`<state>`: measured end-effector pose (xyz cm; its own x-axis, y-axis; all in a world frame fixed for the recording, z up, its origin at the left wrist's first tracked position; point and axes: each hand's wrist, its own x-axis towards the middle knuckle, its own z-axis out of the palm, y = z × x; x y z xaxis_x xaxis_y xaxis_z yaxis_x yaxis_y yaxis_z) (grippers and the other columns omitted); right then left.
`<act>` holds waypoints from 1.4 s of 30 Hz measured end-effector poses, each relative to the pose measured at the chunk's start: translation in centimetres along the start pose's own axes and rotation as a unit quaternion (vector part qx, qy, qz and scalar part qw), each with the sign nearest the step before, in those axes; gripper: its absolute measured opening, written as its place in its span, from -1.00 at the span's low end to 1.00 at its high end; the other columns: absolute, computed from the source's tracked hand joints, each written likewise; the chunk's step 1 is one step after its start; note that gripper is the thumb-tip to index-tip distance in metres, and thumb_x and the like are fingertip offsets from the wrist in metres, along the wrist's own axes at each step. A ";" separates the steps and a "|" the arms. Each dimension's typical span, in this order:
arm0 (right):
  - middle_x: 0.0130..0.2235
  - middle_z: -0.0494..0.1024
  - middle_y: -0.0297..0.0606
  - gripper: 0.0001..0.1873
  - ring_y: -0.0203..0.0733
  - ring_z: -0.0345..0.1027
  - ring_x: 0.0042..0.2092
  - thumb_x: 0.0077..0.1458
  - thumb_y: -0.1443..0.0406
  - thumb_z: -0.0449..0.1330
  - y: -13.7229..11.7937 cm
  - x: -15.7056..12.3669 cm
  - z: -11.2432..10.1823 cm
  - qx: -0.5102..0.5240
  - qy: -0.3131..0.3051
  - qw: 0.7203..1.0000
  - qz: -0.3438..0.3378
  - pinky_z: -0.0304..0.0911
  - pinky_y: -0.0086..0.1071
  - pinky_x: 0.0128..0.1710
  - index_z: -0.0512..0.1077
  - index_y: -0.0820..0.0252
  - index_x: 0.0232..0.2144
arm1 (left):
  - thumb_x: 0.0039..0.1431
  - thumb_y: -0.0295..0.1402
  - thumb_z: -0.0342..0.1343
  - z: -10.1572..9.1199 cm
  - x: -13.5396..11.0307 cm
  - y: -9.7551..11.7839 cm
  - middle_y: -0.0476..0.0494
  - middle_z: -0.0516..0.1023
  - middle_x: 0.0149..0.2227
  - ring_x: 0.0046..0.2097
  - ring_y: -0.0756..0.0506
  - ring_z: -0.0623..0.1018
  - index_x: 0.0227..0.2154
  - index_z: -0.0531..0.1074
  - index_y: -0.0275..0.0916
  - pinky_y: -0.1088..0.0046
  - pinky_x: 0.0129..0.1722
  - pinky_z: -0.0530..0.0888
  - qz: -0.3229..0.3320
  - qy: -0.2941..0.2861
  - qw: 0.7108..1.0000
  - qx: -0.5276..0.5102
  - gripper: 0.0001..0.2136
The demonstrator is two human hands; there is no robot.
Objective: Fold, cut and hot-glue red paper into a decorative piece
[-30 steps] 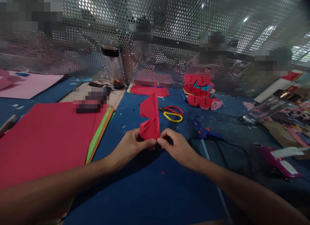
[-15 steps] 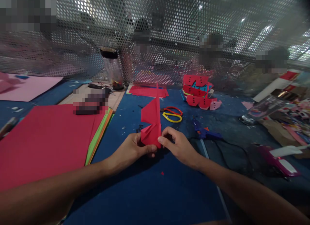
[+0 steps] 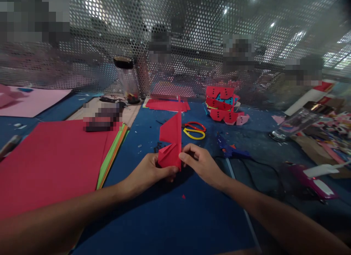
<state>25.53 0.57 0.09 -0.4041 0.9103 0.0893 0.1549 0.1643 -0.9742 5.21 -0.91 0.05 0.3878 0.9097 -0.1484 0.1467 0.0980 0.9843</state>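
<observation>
A folded piece of red paper (image 3: 170, 128), with a long narrow strip along its right edge, is held up between both hands above the blue table. My left hand (image 3: 153, 168) pinches its lower left part, thumb across the bottom front and the other fingers behind. On the right edge, my right hand (image 3: 196, 160) grips the strip between thumb and curled fingers. Just beyond lie scissors (image 3: 194, 130) with one red and one yellow handle loop. A blue glue gun (image 3: 231, 149) rests to the right of my right hand.
Large red sheets (image 3: 55, 163) over green and orange ones lie left, with a dark phone-like object (image 3: 104, 117) on top. Cut red pieces (image 3: 223, 105) with black dots are stacked behind. Jars (image 3: 128, 81) stand near the perforated metal screen (image 3: 192, 39). A magenta tool (image 3: 312, 182) lies right.
Both hands keep their hold on the red paper. Its lower flap has shifted slightly down and left, and the notch in its left side looks a little different. The camera view has moved slightly.
</observation>
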 end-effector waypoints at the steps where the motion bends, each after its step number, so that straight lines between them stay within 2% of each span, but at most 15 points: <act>1: -0.40 0.44 -0.40 -0.75 -0.28 0.35 -0.33 0.28 0.11 0.23 0.0 0.0 0.0 -0.004 0.002 1.000 0.000 0.27 -0.38 -0.27 0.41 0.14 -0.32 | 0.05 -0.19 0.35 0.0 0.0 -0.1 -0.06 0.57 -0.53 -0.50 -0.04 0.52 -0.45 0.55 -0.27 0.46 -0.46 0.48 -0.012 -0.006 1.000 -0.006 -0.77; 4: -0.42 0.44 -0.42 -0.76 -0.28 0.36 -0.34 0.28 0.11 0.23 -0.2 -0.1 0.1 -0.017 0.005 1.000 0.000 0.27 -0.39 -0.27 0.41 0.14 -0.34 | 0.02 -0.19 0.38 0.1 -0.1 -0.1 0.01 0.52 -0.54 -0.50 0.00 0.47 -0.43 0.52 -0.26 0.52 -0.47 0.42 -0.035 -0.007 0.999 -0.018 -0.76; 10: -0.39 0.45 -0.39 -0.74 -0.27 0.35 -0.32 0.30 0.10 0.20 -0.3 -0.2 0.1 -0.033 -0.005 0.999 -0.001 0.26 -0.38 -0.27 0.41 0.14 -0.34 | 0.01 -0.19 0.35 0.3 -0.4 0.3 0.04 0.43 -0.58 -0.54 0.02 0.40 -0.51 0.41 -0.23 0.52 -0.54 0.34 -0.043 0.012 0.999 -0.002 -0.73; 16: -0.41 0.44 -0.41 -0.77 -0.28 0.34 -0.33 0.30 0.14 0.20 -0.3 -0.3 0.1 -0.029 -0.006 1.000 -0.009 0.23 -0.40 -0.30 0.41 0.14 -0.33 | 0.00 -0.19 0.34 0.5 -0.5 0.6 0.05 0.43 -0.58 -0.54 0.03 0.38 -0.51 0.44 -0.24 0.54 -0.54 0.34 -0.032 0.024 0.999 0.000 -0.74; 19: -0.39 0.44 -0.40 -0.79 -0.29 0.32 -0.33 0.30 0.16 0.21 -0.4 -0.3 0.2 -0.039 -0.010 0.999 -0.013 0.21 -0.40 -0.31 0.42 0.15 -0.33 | 0.03 -0.18 0.32 0.5 -0.5 0.7 -0.01 0.50 -0.56 -0.51 -0.01 0.46 -0.53 0.49 -0.25 0.51 -0.50 0.40 -0.024 0.029 0.999 0.019 -0.76; 22: -0.35 0.47 -0.39 -0.80 -0.28 0.34 -0.31 0.29 0.15 0.21 -0.4 -0.3 0.3 -0.035 -0.019 0.999 -0.010 0.24 -0.39 -0.27 0.44 0.15 -0.30 | 0.05 -0.18 0.30 0.5 -0.6 0.7 -0.07 0.58 -0.51 -0.46 -0.05 0.52 -0.48 0.55 -0.26 0.49 -0.44 0.45 -0.016 0.023 0.999 0.020 -0.77; 27: -0.37 0.45 -0.39 -0.76 -0.27 0.35 -0.31 0.28 0.11 0.22 -0.2 -0.3 0.2 -0.013 -0.003 1.000 -0.008 0.27 -0.38 -0.25 0.42 0.15 -0.31 | 0.07 -0.19 0.31 0.5 -0.7 0.3 -0.04 0.57 -0.49 -0.47 0.00 0.49 -0.46 0.53 -0.28 0.54 -0.45 0.41 -0.018 0.002 1.000 0.009 -0.77; 35: -0.38 0.39 -0.41 -0.75 -0.30 0.26 -0.32 0.30 0.13 0.21 0.0 -0.4 0.2 -0.015 0.001 1.000 -0.021 0.18 -0.41 -0.29 0.41 0.16 -0.35 | 0.11 -0.13 0.28 0.3 -0.7 -0.4 -0.04 0.55 -0.50 -0.44 -0.01 0.46 -0.45 0.51 -0.31 0.52 -0.42 0.36 -0.029 -0.013 0.999 0.044 -0.71; 42: -0.43 0.33 -0.44 -0.72 -0.32 0.19 -0.36 0.30 0.11 0.21 0.0 -0.3 0.0 -0.029 0.012 0.999 -0.030 0.13 -0.42 -0.34 0.39 0.15 -0.38 | 0.12 -0.12 0.27 0.3 -0.8 -0.2 -0.02 0.53 -0.54 -0.49 0.01 0.43 -0.47 0.51 -0.29 0.52 -0.48 0.29 -0.040 -0.025 0.997 0.057 -0.70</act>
<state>25.64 0.29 0.11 -0.3930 0.9066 0.1535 0.1825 0.2406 -0.9533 5.14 -1.74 -0.06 0.4148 0.8796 -0.2331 0.2801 0.1203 0.9524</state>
